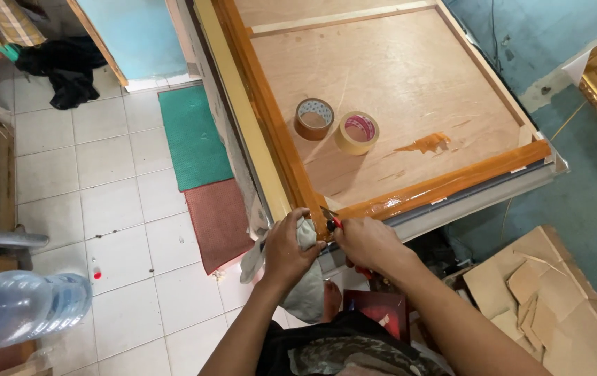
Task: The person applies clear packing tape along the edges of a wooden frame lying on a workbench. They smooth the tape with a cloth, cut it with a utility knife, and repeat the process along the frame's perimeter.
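Both hands meet at the near corner of a large wooden frame (291, 167), whose plywood back faces up on the tabletop (479, 202). The left hand (286, 247) presses a grey cloth (306, 233) against that corner, its grip closed around the cloth. The right hand (368, 244) holds a small red-handled cutter (330, 220) at the same corner, grip narrow and pinched on the tool, its blade end touching the glossy orange tape (445, 184) that runs along the frame's near edge. On the plywood, well apart from the corner, two tape rolls stand just beside each other: a brown roll (314, 119) and a tan roll (356, 133). Beyond the frame's left edge, green and red mats (197, 167) lie on the white tiled floor (117, 209). Cardboard scraps (542, 299) lie below the frame's right end.
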